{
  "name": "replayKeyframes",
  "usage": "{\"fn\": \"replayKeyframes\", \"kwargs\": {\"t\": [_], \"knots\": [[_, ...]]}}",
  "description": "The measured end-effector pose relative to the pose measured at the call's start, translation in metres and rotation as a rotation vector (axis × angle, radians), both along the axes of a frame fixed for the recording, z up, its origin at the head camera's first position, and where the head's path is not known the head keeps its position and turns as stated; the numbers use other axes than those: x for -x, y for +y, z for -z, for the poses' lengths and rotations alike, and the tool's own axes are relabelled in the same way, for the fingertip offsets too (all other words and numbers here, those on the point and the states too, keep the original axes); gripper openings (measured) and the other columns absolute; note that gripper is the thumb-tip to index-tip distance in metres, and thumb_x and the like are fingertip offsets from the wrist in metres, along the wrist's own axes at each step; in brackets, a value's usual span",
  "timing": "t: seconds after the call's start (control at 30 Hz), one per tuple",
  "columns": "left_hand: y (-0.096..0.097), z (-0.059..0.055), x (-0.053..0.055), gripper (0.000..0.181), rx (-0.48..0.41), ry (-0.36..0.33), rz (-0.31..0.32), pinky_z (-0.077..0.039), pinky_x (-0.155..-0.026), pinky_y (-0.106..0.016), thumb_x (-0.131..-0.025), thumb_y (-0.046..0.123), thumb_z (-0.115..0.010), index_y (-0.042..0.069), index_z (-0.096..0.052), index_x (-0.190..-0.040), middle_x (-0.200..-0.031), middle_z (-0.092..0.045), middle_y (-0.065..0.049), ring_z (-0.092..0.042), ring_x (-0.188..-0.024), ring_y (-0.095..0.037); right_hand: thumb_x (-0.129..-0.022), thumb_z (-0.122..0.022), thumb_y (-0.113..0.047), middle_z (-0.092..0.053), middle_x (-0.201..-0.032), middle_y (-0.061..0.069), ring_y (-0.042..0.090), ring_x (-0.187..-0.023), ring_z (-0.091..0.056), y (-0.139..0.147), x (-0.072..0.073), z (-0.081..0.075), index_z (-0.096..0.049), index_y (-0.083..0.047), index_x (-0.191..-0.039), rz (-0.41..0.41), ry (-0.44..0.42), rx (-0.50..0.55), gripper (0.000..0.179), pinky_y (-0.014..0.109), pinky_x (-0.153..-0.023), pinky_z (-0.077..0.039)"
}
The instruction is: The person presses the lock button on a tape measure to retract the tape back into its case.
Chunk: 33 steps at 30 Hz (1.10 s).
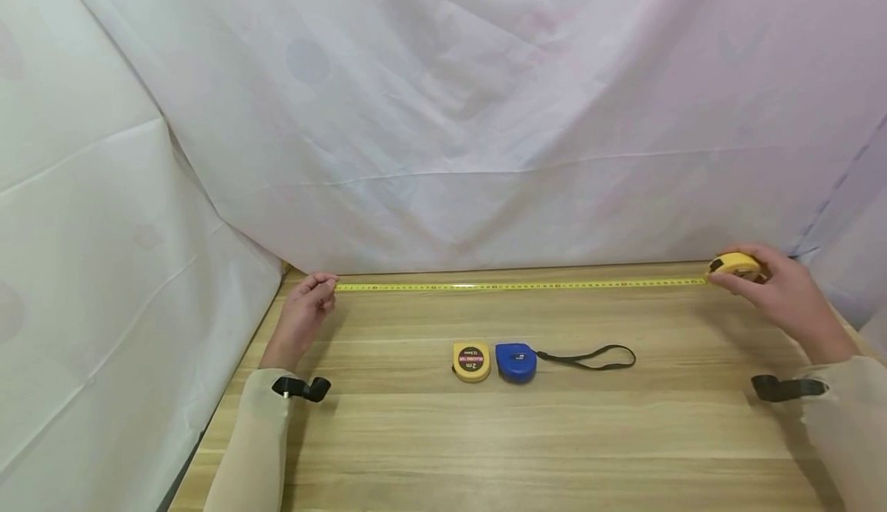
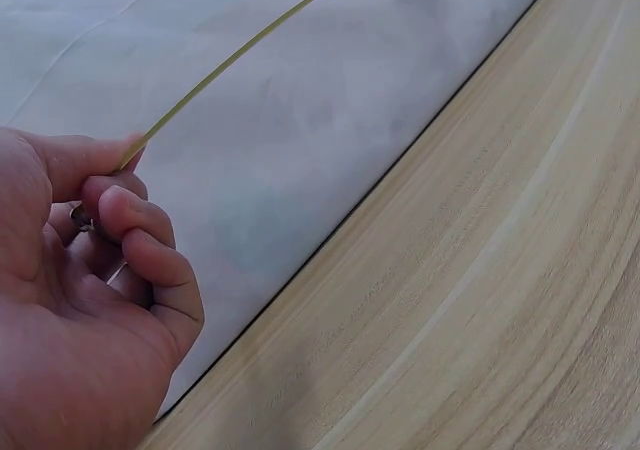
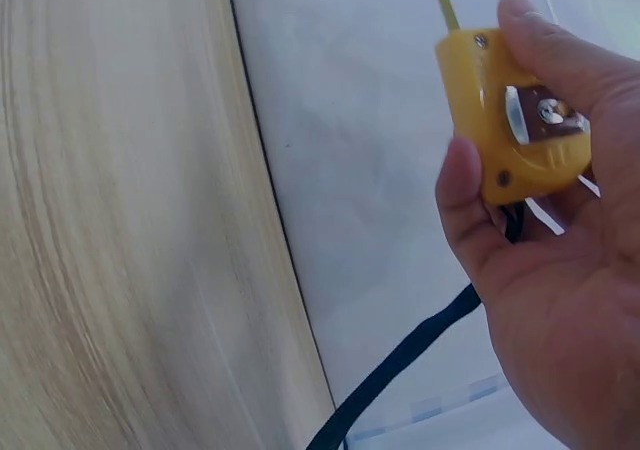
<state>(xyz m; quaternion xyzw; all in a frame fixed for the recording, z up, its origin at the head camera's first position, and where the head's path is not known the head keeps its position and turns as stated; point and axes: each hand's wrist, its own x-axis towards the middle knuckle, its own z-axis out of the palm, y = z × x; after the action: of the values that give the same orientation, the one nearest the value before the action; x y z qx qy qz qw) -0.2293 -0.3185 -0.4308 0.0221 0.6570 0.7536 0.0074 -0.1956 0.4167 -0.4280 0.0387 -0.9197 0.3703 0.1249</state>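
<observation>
A yellow tape measure (image 3: 475,100) is in my right hand (image 1: 790,289), its case gripped between thumb and fingers at the far right of the table. Its yellow blade (image 1: 520,286) stretches leftward in a nearly straight line along the back of the table. Between thumb and forefinger, my left hand (image 1: 308,304) pinches the blade's end, with the other fingers curled in. The left wrist view shows the blade (image 2: 235,60) rising from the pinch in a slight bow. A black strap (image 3: 410,345) hangs from the case in the right wrist view.
On the wooden table (image 1: 416,435), a smaller yellow tape measure (image 1: 471,363) lies beside a blue tape measure (image 1: 516,363) with a black wrist strap (image 1: 603,362). White cloth (image 1: 443,112) hangs along the back edge and the left side.
</observation>
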Motion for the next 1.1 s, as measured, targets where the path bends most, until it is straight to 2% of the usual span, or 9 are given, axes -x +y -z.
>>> {"fn": "replayKeyframes", "kwargs": {"t": [0.1,0.27,0.33,0.53,0.67,0.8,0.97,1.1], "knots": [[0.0,0.0,-0.001,0.024,0.027,-0.01,0.008,-0.038,-0.074,-0.029,-0.118,0.008,-0.052,0.017,-0.071,-0.105,-0.087,-0.047,0.003,-0.042,-0.077,-0.013,-0.107,-0.077,-0.021,-0.061,-0.107,-0.004,0.004,-0.082,-0.062,0.002,-0.001,0.0,-0.056,0.002,-0.148,-0.02,-0.022,0.014,0.051,0.024,-0.062,-0.052],[-0.002,-0.001,-0.004,0.016,0.18,-0.015,0.047,-0.042,-0.081,-0.034,-0.117,0.011,-0.055,0.0,-0.066,-0.114,-0.09,-0.048,0.0,-0.044,-0.083,-0.016,-0.107,-0.078,-0.021,-0.061,-0.107,-0.011,0.002,-0.083,-0.061,0.008,-0.003,0.001,-0.056,-0.001,-0.148,-0.014,-0.021,0.024,0.051,0.026,-0.06,-0.048],[-0.003,-0.002,-0.005,0.02,0.247,-0.006,0.065,-0.044,-0.083,-0.035,-0.117,0.011,-0.056,-0.007,-0.063,-0.116,-0.09,-0.048,-0.001,-0.045,-0.085,-0.017,-0.106,-0.078,-0.021,-0.06,-0.104,-0.014,0.005,-0.081,-0.061,0.01,-0.004,0.001,-0.058,-0.007,-0.147,-0.006,-0.01,0.026,0.048,0.029,-0.057,-0.045],[-0.005,-0.006,-0.006,0.034,0.436,0.008,0.1,-0.052,-0.091,-0.036,-0.115,0.019,-0.064,-0.015,-0.063,-0.12,-0.095,-0.053,-0.002,-0.052,-0.093,-0.019,-0.107,-0.077,-0.02,-0.062,-0.099,-0.014,0.016,-0.07,-0.056,0.01,-0.008,-0.006,-0.06,-0.021,-0.144,-0.012,0.017,0.029,0.041,0.036,-0.048,-0.038],[-0.006,-0.009,-0.007,0.037,0.534,0.008,0.12,-0.052,-0.097,-0.043,-0.113,0.024,-0.068,-0.012,-0.065,-0.122,-0.098,-0.058,-0.011,-0.057,-0.098,-0.024,-0.108,-0.076,-0.022,-0.063,-0.098,-0.012,0.014,-0.074,-0.057,0.008,-0.007,-0.011,-0.059,-0.026,-0.145,-0.012,-0.01,0.042,0.041,0.037,-0.048,-0.039],[-0.005,-0.012,-0.006,0.031,0.596,0.019,0.139,-0.05,-0.098,-0.05,-0.112,0.025,-0.069,-0.004,-0.071,-0.121,-0.107,-0.065,-0.018,-0.06,-0.101,-0.03,-0.108,-0.076,-0.023,-0.063,-0.098,-0.01,0.013,-0.076,-0.056,0.007,-0.007,-0.012,-0.059,-0.029,-0.143,-0.014,-0.02,0.048,0.039,0.038,-0.048,-0.04],[-0.005,-0.014,-0.006,0.028,0.672,0.029,0.13,-0.053,-0.097,-0.051,-0.108,0.028,-0.075,0.003,-0.079,-0.119,-0.118,-0.073,-0.01,-0.066,-0.105,-0.03,-0.108,-0.076,-0.021,-0.063,-0.1,-0.012,0.01,-0.079,-0.058,0.005,-0.007,-0.011,-0.061,-0.025,-0.141,-0.019,-0.008,0.05,0.037,0.038,-0.049,-0.038],[-0.006,-0.014,-0.005,0.029,0.709,0.038,0.118,-0.055,-0.095,-0.05,-0.104,0.032,-0.081,0.007,-0.082,-0.118,-0.122,-0.076,-0.01,-0.068,-0.106,-0.027,-0.108,-0.076,-0.02,-0.063,-0.1,-0.012,0.01,-0.079,-0.058,0.005,-0.007,-0.009,-0.061,-0.023,-0.14,-0.021,-0.011,0.06,0.036,0.039,-0.05,-0.038]]}}
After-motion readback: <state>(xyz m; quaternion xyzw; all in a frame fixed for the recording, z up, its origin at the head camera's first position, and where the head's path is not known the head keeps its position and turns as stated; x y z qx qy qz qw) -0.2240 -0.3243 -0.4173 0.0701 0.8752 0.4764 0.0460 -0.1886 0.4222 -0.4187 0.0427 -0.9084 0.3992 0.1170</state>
